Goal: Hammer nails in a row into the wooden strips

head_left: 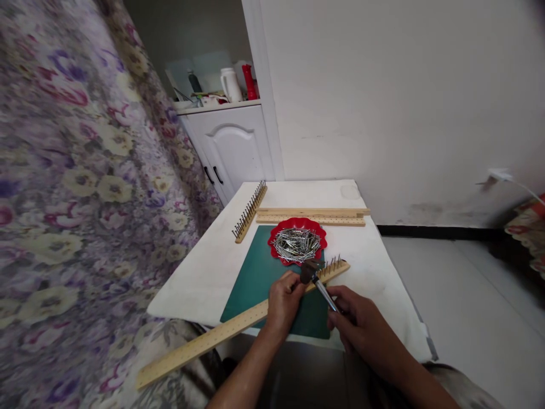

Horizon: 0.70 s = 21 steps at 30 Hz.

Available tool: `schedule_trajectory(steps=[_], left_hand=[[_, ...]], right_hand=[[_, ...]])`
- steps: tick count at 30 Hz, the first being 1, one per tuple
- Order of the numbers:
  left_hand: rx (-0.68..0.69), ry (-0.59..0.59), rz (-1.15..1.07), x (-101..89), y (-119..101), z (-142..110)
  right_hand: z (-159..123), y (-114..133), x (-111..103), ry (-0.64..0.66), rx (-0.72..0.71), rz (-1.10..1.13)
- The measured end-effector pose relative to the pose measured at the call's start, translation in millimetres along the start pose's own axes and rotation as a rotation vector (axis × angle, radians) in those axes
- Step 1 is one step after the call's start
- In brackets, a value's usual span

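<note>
A long wooden strip (pixel 204 343) with rows of small holes slants across the table's near edge. Several nails (pixel 332 264) stand upright along its far right end. My left hand (pixel 281 302) rests over the strip, thumb and fingers pinched together beside these nails; what they hold is hidden. In my right hand (pixel 357 318) is a hammer (pixel 326 295), gripped by its metal handle. Its dark head is just above the strip, close to my left fingertips. Behind the hammer, a red scalloped dish (pixel 276 227) holds a heap of loose nails (pixel 296 245).
Under the dish lies a green mat (pixel 247 278) on the white-covered table (pixel 196 278). Another strip studded with nails (pixel 251 213) lies at the back left. More drilled wooden strips (pixel 310 217) lie behind the dish. A floral curtain (pixel 85 199) hangs at left.
</note>
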State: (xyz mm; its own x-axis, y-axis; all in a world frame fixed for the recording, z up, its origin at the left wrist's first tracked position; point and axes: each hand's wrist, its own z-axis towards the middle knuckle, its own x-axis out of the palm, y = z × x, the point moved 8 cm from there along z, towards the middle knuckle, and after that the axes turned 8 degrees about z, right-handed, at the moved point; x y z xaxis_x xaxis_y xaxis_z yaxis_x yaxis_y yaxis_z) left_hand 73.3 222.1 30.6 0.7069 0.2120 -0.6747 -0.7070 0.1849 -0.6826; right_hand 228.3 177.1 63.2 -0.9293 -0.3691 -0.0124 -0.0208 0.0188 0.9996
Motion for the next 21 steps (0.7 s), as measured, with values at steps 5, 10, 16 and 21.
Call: schedule_trajectory(steps=[5, 10, 16, 21], left_hand=[[-0.001, 0.004, -0.013, 1.9, 3.1, -0.3], [0.010, 0.016, -0.004, 2.3, 1.5, 0.0], [-0.002, 0.006, 0.008, 2.0, 2.2, 1.1], [-0.003, -0.002, 0.006, 0.6, 1.8, 1.3]], right_hand=[[-0.7, 0.7, -0.1, -0.001, -0.004, -0.026], [-2.2, -0.7, 1.1, 0.000, -0.013, -0.068], [-1.8, 1.6, 0.1, 0.012, -0.024, -0.086], [-2.0, 3.1, -0.1, 0.009, -0.013, -0.066]])
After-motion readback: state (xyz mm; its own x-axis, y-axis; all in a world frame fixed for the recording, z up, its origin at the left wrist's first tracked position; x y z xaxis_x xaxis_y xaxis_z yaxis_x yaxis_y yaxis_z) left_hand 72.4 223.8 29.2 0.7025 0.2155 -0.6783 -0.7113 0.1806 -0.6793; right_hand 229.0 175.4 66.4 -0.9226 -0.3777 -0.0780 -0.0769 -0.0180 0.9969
